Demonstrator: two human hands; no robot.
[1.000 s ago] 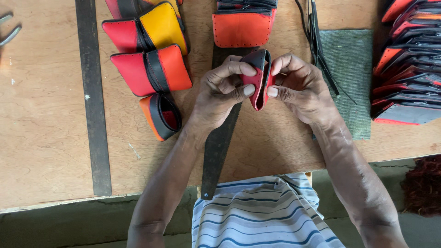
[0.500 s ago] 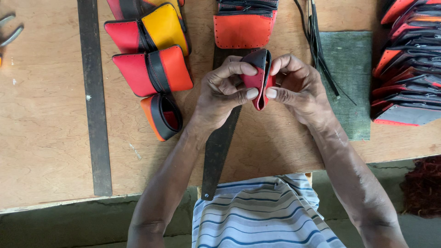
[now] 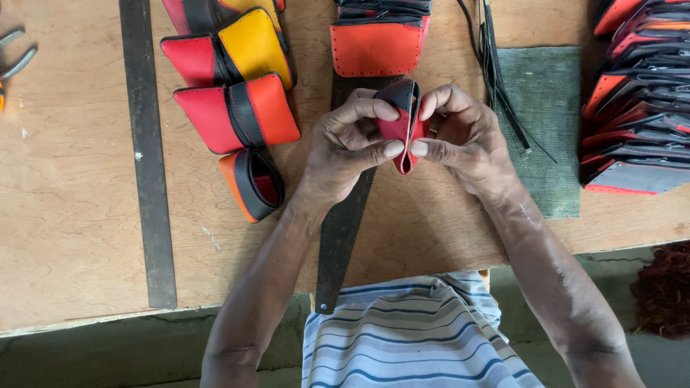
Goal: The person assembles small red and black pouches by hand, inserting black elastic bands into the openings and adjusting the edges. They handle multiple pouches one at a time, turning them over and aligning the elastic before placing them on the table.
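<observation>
a: finished already? folded pouches [image 3: 237,108] lined up far left on the bench [image 3: 72,215].

b: in work now: left hand [image 3: 345,147] and right hand [image 3: 460,140] both pinching one red piece [image 3: 404,129], mid-bench, half folded.

a: flat stack [image 3: 640,100] far right, untouched.

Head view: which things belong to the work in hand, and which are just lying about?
In hand: red and black folded piece, pinched by left hand and right hand.

Lying about: red and yellow pieces, stack at right, green mat, metal ruler, black strips, pliers.
</observation>
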